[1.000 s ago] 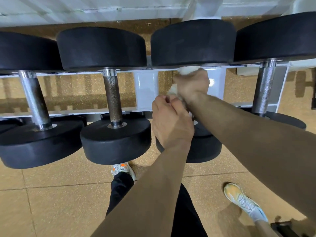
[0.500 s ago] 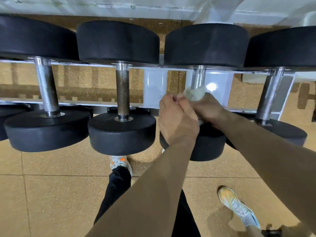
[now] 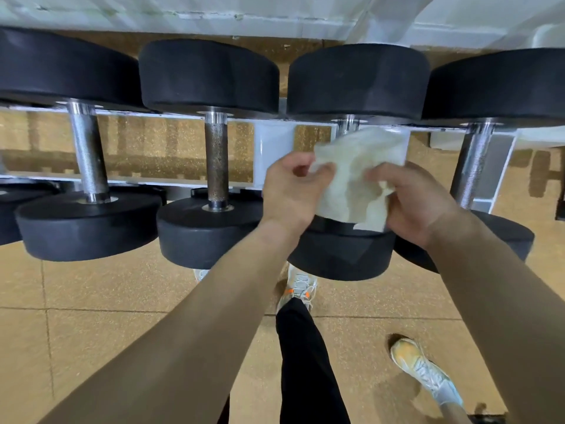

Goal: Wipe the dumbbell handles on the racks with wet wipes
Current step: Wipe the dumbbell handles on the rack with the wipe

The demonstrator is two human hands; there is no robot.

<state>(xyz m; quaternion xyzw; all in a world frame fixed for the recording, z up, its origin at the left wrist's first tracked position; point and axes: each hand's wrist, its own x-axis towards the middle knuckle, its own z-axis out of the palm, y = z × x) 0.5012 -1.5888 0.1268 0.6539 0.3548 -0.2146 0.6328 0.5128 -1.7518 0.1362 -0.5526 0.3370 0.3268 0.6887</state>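
A white wet wipe (image 3: 356, 175) is spread open between my two hands, in front of the third dumbbell's handle (image 3: 348, 123), which it mostly hides. My left hand (image 3: 290, 191) pinches the wipe's left edge and my right hand (image 3: 419, 200) grips its right side. Several black dumbbells lie across the white rack (image 3: 272, 154). A rusty brown handle (image 3: 216, 166) is just left of my hands, a shiny steel handle (image 3: 87, 151) lies further left, and another steel handle (image 3: 472, 166) is on the right.
The floor (image 3: 91, 332) is tan speckled rubber tile. My legs in black trousers and light trainers (image 3: 425, 371) stand below the rack. A white wall (image 3: 214, 10) runs behind the dumbbells.
My hands came off the third handle and drew back toward me. The wipe, wrapped and bunched on the handle before, is now unfolded between both hands.
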